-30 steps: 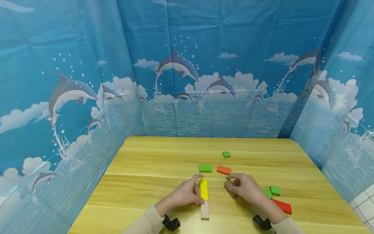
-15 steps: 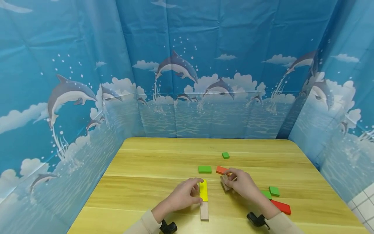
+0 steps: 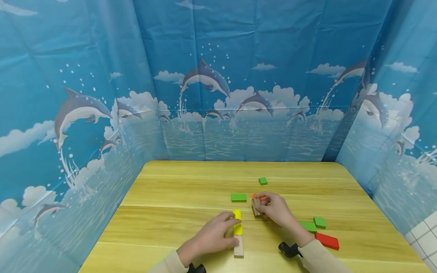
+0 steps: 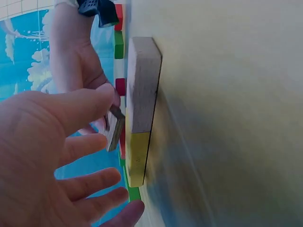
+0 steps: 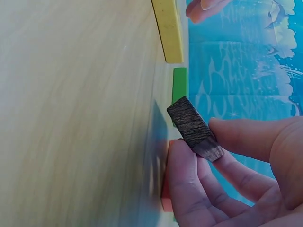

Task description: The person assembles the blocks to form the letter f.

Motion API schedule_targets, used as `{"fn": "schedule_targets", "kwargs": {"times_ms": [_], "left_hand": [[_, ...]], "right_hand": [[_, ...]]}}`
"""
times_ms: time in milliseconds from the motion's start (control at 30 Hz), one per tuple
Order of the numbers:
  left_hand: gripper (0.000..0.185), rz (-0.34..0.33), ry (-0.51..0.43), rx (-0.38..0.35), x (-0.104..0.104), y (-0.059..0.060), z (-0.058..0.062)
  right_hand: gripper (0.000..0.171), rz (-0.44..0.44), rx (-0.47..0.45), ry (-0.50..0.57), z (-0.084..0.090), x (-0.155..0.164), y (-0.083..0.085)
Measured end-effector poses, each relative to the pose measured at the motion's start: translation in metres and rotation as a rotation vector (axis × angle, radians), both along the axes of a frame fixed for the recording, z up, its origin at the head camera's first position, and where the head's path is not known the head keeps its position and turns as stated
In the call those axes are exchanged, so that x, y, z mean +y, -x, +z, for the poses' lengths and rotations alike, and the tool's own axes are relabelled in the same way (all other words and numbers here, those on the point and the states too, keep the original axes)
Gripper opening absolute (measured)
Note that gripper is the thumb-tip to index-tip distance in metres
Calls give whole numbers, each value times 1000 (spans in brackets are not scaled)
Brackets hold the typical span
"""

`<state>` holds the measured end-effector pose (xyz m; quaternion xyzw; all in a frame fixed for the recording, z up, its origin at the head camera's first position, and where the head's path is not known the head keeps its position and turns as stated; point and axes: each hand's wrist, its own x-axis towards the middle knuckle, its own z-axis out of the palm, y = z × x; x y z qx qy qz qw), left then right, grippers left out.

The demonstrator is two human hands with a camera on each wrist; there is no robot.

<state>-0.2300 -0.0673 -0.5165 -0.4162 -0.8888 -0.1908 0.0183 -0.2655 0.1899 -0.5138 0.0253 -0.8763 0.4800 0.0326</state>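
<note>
A yellow block (image 3: 237,224) lies end to end with a plain wooden block (image 3: 238,246) on the wooden table (image 3: 177,189). My left hand (image 3: 229,227) reaches over the yellow block with relaxed, spread fingers (image 4: 90,182) and grips nothing. My right hand (image 3: 261,206) pinches a dark brown wooden block (image 3: 256,207) between thumb and fingers, tilted and lifted off the table. The right wrist view shows that dark block (image 5: 194,128) above an orange block (image 5: 166,189). The orange block (image 3: 255,196) is mostly hidden behind the right hand.
A green block (image 3: 238,197) lies beyond the yellow one, and a small green block (image 3: 263,181) farther back. To the right lie two green blocks (image 3: 308,226), (image 3: 319,222) and a red block (image 3: 327,240). Blue dolphin-print curtains enclose the table on three sides.
My right hand has lifted the dark block and carried it left and away, up to the orange block. My left hand's fingers have slid across the yellow block.
</note>
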Motion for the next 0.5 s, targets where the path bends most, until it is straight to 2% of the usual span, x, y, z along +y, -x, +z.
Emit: {"fn": "schedule_targets", "kwargs": {"times_ms": [167,300,500], "left_hand": [[63,-55,56,46,0,-2,-4],[65,-52,105,37,1,-3,-5],[63,-55,125,37,3,-2,-2]], "right_hand": [[32,12,5,53,-5,-11,9],[32,20,5,59,-10,-19,16],[32,-4,4,43,-18,-29,28]]}}
